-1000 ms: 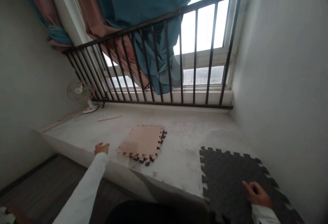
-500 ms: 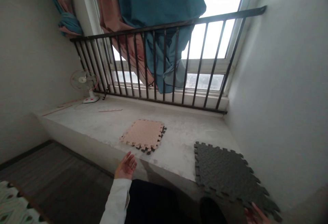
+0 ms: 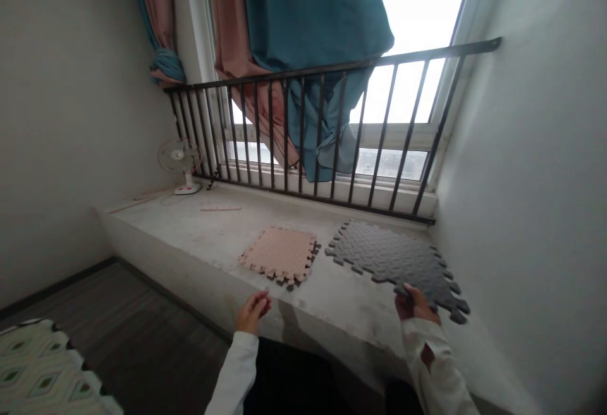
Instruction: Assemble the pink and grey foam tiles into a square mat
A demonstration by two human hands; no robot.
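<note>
While the right hand pinches the near edge of the dark grey foam mat, fingers closed on its toothed border, the mat lies spread over the concrete ledge with its far side close to the foot of the black railing and its near corner lifted a little off the ledge; whether the rest lies fully flat I cannot tell. The left hand hovers at the front lip of the ledge, fingers loosely curled toward the palm and holding nothing, apart from any mat. On the ledge just left of the grey mat sits a pink foam mat, stacked on a darker piece whose teeth peek out along its near and right edges; the two mats' borders come near each other without clearly interlocking. Farther left along the ledge, close to the railing, stands a small white fan, and a thin pale strip lies between the fan and the pink mat. Behind the railing hang a teal curtain and a salmon curtain, the teal one poking through the bars. Both sleeves are white, and below the ledge, at the far left, a patterned rug covers part of the dark floor
</note>
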